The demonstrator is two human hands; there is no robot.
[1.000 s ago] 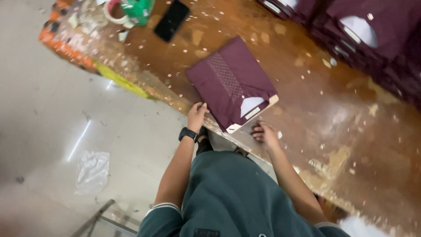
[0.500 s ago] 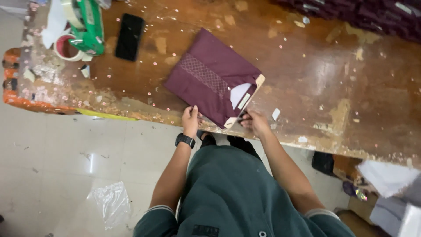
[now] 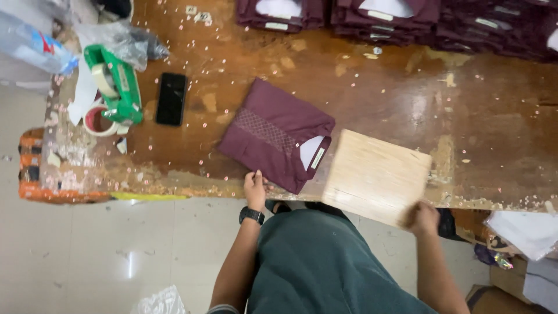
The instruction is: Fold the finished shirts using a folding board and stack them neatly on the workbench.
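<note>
A folded maroon shirt (image 3: 273,132) with a patterned front panel lies on the worn wooden table (image 3: 372,93). My left hand (image 3: 254,187), with a black watch on the wrist, rests on the shirt's near edge at the table's front. My right hand (image 3: 423,217) grips the near right corner of a pale wooden board (image 3: 376,175), which is held tilted just right of the shirt, over the table's front edge. The board is blurred.
A black phone (image 3: 171,97), a green tape dispenser (image 3: 116,84) and a tape roll (image 3: 99,122) lie at the table's left end. Stacks of folded maroon shirts (image 3: 407,17) line the far edge. Plastic bags sit at far left; white sheets (image 3: 526,229) lie at lower right.
My right hand has left the shirt and now holds a wooden board out to the right of it. My left hand stays at the shirt's near edge. The camera view has shifted.
</note>
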